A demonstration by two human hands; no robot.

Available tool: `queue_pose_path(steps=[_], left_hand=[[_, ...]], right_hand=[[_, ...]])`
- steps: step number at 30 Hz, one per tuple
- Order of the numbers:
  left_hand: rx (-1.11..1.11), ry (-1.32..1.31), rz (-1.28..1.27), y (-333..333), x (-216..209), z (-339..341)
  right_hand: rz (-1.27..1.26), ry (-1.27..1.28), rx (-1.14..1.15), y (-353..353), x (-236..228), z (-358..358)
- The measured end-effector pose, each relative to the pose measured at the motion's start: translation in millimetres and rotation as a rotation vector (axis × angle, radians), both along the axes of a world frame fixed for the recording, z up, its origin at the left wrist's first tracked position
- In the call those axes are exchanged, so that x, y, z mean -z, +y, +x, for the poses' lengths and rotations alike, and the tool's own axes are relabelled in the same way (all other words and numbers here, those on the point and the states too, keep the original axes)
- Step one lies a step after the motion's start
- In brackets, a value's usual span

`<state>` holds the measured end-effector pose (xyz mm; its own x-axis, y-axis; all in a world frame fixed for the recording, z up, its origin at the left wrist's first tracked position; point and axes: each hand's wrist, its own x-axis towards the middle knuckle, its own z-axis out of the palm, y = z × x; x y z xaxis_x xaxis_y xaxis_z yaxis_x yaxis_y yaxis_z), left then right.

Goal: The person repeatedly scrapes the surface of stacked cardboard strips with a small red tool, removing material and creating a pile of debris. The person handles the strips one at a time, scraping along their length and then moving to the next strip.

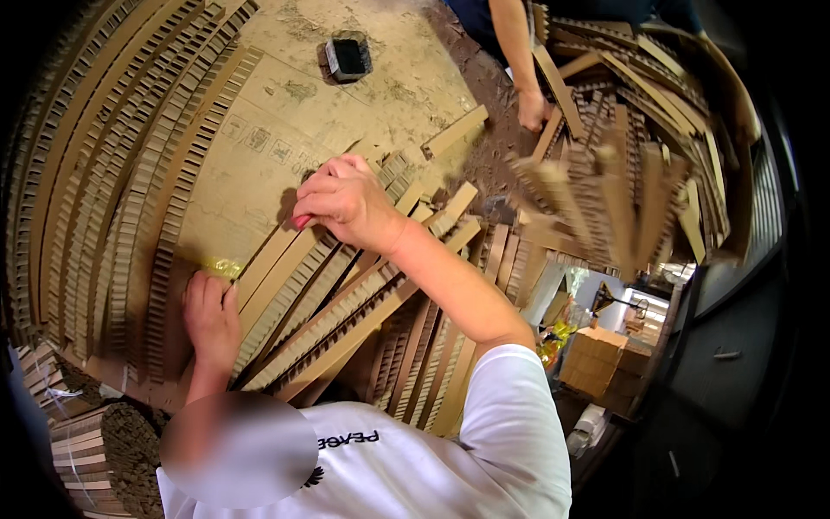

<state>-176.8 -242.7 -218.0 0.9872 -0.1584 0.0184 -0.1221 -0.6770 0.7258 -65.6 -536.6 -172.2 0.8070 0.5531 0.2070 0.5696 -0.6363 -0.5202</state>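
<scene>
The right grip (346,201) is curling over cardboard strips (278,281); the left grip (212,316) is resting beside their lower ends. Pinching cannot be confirmed for either. Left of both, long strips (147,164) are lying aligned, seemingly done; rightward, a jumbled pile (648,91) is seemingly awaiting handling.

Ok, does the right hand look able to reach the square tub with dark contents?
Probably yes: the way to the square tub looks open across the scuffed cardboard sheet, though the right hand looks busy at the honeycomb cardboard strips.
</scene>
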Motion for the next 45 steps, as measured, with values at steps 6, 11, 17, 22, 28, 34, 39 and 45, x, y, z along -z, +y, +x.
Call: queue_pose_path(steps=[6,11,17,22,28,34,39,45], left_hand=[[0.042,-0.092,0.006,4.4,26.1,4.4],[0.031,-0.053,0.118,4.6,37.0,12.6],[0.041,-0.096,0.013,15.1,22.0,14.4],[0.015,-0.173,0.146,41.6,16.9,46.9],[0.009,-0.211,0.223,91.4,0.3,95.7],[-0.102,-0.328,0.273,129.6,-67.9,135.5],[-0.045,-0.734,0.291,135.7,-99.9,160.0],[0.632,0.089,0.165,56.7,-52.5,-18.7]], right_hand=[[-0.062,-0.039,0.084,1.8,-1.9,-6.7],[0.107,-0.086,0.21,34.7,-19.0,-23.5],[0.78,0.284,0.658,66.9,-62.1,-126.4],[0.939,0.313,0.903,75.5,-53.3,-196.4],[0.967,0.36,1.037,107.0,-42.8,-233.7],[1.239,0.465,1.042,143.9,-39.4,-215.4],[1.278,0.462,1.031,170.3,-48.3,-170.1],[1.263,0.503,1.055,162.4,-39.3,-149.4]])
